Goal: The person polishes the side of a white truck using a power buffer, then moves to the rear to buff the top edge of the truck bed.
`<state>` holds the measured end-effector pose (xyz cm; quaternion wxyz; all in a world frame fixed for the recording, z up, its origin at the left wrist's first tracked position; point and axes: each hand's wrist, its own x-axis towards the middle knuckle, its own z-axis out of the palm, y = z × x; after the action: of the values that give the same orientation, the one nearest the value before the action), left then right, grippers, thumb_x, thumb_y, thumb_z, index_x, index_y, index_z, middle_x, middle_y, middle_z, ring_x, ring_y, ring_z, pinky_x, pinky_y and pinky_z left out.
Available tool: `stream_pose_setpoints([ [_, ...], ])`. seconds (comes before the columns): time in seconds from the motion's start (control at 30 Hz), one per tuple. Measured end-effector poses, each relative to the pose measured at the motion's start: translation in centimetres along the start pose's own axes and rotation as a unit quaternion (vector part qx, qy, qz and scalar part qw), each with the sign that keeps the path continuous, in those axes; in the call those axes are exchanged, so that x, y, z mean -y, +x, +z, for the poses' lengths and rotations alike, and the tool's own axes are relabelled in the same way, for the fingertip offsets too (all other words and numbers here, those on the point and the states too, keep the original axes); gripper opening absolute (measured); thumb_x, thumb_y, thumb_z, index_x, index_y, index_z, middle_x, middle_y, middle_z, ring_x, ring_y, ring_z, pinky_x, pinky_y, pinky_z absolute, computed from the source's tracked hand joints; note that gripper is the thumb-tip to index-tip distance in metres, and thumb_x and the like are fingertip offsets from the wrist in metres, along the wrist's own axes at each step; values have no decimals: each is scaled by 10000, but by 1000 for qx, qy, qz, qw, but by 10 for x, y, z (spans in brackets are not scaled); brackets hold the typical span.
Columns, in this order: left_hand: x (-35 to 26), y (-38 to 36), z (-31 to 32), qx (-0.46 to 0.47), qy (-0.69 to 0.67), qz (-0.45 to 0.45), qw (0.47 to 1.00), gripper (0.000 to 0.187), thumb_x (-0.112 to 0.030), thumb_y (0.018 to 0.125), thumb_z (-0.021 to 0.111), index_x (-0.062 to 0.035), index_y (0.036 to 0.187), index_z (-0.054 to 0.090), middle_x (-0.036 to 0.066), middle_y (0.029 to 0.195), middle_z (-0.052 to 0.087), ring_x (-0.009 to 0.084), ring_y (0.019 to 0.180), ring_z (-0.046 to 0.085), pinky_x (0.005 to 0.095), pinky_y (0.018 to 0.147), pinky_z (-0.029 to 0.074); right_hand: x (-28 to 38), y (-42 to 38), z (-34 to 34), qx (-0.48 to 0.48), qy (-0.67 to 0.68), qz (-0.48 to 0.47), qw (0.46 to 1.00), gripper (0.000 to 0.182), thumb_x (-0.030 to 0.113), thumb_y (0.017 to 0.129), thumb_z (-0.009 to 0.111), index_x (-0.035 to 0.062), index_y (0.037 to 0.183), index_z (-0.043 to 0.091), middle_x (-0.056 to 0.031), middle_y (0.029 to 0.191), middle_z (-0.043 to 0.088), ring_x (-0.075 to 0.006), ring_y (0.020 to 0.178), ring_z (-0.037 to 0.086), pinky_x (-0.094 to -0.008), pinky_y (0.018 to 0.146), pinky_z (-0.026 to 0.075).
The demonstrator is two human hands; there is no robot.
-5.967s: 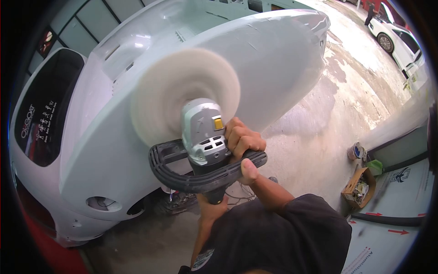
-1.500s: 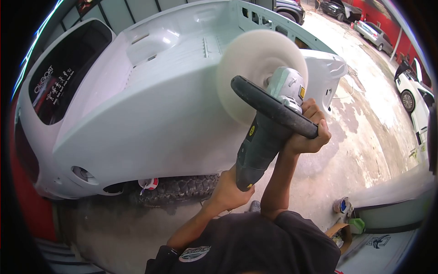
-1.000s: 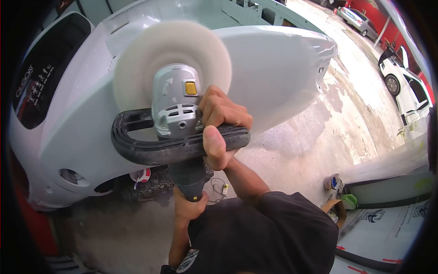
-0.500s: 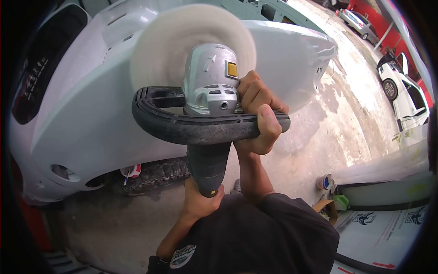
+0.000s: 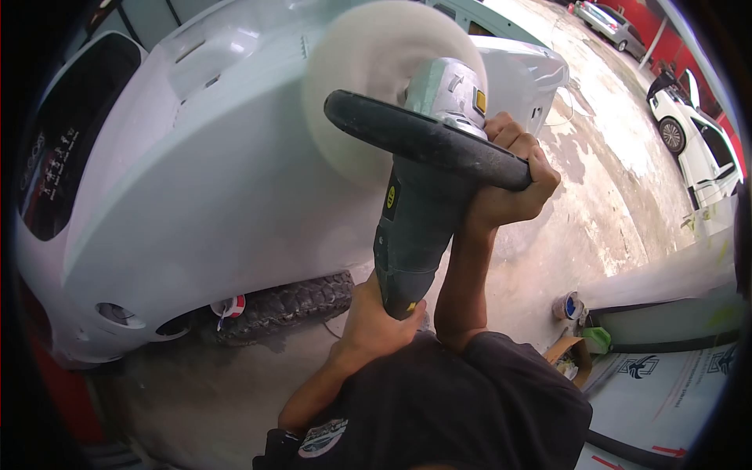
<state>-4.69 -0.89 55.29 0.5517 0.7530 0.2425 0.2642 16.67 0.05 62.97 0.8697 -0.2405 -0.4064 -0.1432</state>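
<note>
A rotary polisher (image 5: 423, 235) with a dark grey body and silver head slants across the middle of the view. Its round off-white pad (image 5: 345, 86) is blurred and lies over the white vehicle panel (image 5: 211, 180). My left hand (image 5: 374, 323) is wrapped around the rear end of the polisher's body, low and close to my shirt. Up by the silver head, my right hand (image 5: 521, 176) grips the right end of the black loop handle (image 5: 427, 141). Part of the polisher's head is hidden behind that handle.
A knobbly black tyre (image 5: 294, 305) sits beneath the panel, beside a red-and-white round object (image 5: 229, 307). To the right stand a small paint tin (image 5: 565, 305), a cardboard box (image 5: 570, 356) and covered sheets (image 5: 666, 392). Parked cars, one white (image 5: 701, 153), are farther off.
The polisher has shifted right across the panel and turned, its head now leaning right and more of its body's side showing. Both hands have moved with it and kept their grip.
</note>
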Motion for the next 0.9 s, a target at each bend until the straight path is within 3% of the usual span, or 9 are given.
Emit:
stream_pose_setpoints([
  [0.1,17,-19,-13,-16,13,15,1000,164,-75,789,773,11,854,649,40,692,647,110,636,626,308,602,507,6,-20,26,0,10,8,1000,307,231,873,365,101,609,279,-45,576,293,-187,607,317,-374,636,329],
  [0.17,20,-32,-24,-41,26,19,999,142,-72,786,769,-7,793,643,12,661,623,94,607,605,288,573,484,11,-37,45,-16,76,28,997,316,210,774,566,52,572,381,-27,571,369,-166,626,367,-337,603,308],
  [0.23,31,-49,-35,-59,33,-3,998,145,-62,792,763,-17,758,629,8,657,625,89,600,609,278,560,478,12,-53,60,8,95,45,994,306,160,760,599,55,573,381,-23,572,389,-168,626,392,-329,598,326],
  [0.27,37,-56,-40,-69,35,-14,997,153,-53,800,756,-24,736,620,7,655,628,87,590,612,271,547,475,18,-59,70,26,56,67,996,325,243,769,532,64,573,346,-30,567,338,-173,630,333,-352,597,284],
  [0.37,64,-72,-49,-80,31,-49,995,184,-28,823,736,-38,700,599,11,639,631,85,559,618,256,509,470,23,-70,83,40,66,91,993,315,213,730,595,59,572,371,-31,572,389,-182,646,374,-335,599,305],
  [0.47,100,-80,-48,-122,66,-22,990,182,-4,835,725,-19,710,593,31,617,627,108,530,634,256,493,489,20,-67,81,38,63,74,995,313,200,733,594,57,569,368,-30,564,394,-179,624,385,-325,592,325],
  [0.8,70,-16,2,-3,71,-10,997,158,-27,809,727,3,751,583,36,611,614,125,517,629,282,495,484,13,-16,5,-49,40,51,997,358,192,793,591,42,572,352,-33,584,381,-157,629,384,-310,598,307],
  [0.9,27,3,15,26,80,-3,996,161,-42,793,738,4,799,584,31,622,609,119,519,623,292,496,481,9,-4,-19,-79,48,38,995,354,180,811,572,34,587,341,-31,605,374,-147,643,377,-308,614,307],
])
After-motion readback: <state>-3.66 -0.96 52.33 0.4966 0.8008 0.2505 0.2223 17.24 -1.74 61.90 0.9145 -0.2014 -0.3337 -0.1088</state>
